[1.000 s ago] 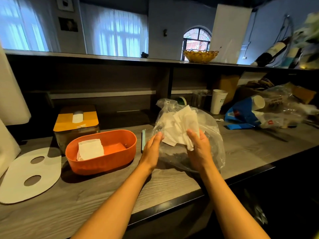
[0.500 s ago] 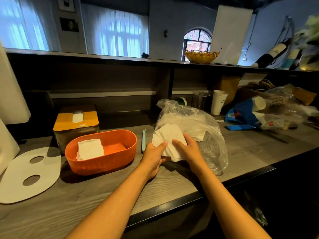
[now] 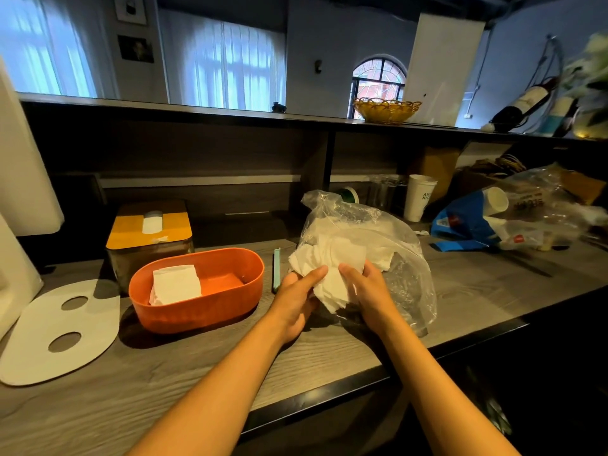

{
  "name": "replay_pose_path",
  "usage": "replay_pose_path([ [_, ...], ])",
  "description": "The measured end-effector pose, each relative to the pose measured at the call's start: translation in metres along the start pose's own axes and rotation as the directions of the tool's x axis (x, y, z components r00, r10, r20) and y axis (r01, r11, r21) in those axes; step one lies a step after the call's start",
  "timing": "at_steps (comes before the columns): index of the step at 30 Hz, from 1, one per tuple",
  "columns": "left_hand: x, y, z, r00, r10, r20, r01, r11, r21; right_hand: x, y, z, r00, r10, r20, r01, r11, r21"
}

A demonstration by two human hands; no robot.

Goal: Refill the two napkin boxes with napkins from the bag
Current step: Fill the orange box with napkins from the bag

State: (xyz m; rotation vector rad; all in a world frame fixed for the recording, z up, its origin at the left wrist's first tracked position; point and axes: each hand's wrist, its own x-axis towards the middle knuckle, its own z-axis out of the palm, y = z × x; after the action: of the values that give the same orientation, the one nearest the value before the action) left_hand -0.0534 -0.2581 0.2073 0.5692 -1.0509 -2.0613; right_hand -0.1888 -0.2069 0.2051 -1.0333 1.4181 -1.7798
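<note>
A: What hems in the oval orange plastic box [image 3: 197,292]?

B: Behind it, touching or nearly so, stands the dark napkin box with the yellow lid [image 3: 149,238]. To its left the flat white oval lid with 2 holes [image 3: 61,330] lies close by. To its right a slim teal strip [image 3: 276,269] lies just beside it, then the clear plastic bag [image 3: 378,251].

A: And open room?

B: The grey wood-grain counter [image 3: 148,390] in front of the orange box is bare to the edge. The box's right half holds nothing; 1 white napkin stack [image 3: 176,284] fills its left.
</note>
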Motion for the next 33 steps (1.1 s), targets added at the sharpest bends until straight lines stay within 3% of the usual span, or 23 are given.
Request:
replay_pose_path([
  [7,0.004,-0.005,0.000,0.999,-0.034,-0.032,0.038,0.989,0.144,-0.002,0.006,0.004,0.998,-0.052,0.047,0.061,0.974,-0.217],
  [12,0.007,-0.002,-0.003,0.990,-0.096,-0.104,0.101,0.994,0.045,0.005,0.010,-0.001,0.961,-0.268,-0.073,0.193,0.832,-0.520],
  [18,0.006,0.001,-0.003,0.988,-0.118,-0.103,0.109,0.990,-0.089,0.003,0.006,-0.002,0.938,-0.312,-0.150,0.203,0.847,-0.490],
  [25,0.008,-0.006,-0.005,0.996,-0.070,-0.055,0.072,0.997,0.034,0.005,0.012,-0.002,0.963,-0.259,-0.072,0.181,0.824,-0.537],
  [29,0.011,-0.008,-0.007,0.995,-0.040,-0.091,0.048,0.995,0.085,0.003,0.007,0.001,0.972,-0.228,-0.051,0.178,0.863,-0.472],
  [33,0.005,-0.003,-0.001,0.995,-0.069,-0.073,0.070,0.997,0.017,0.002,0.007,0.001,0.964,-0.266,-0.031,0.220,0.853,-0.474],
])
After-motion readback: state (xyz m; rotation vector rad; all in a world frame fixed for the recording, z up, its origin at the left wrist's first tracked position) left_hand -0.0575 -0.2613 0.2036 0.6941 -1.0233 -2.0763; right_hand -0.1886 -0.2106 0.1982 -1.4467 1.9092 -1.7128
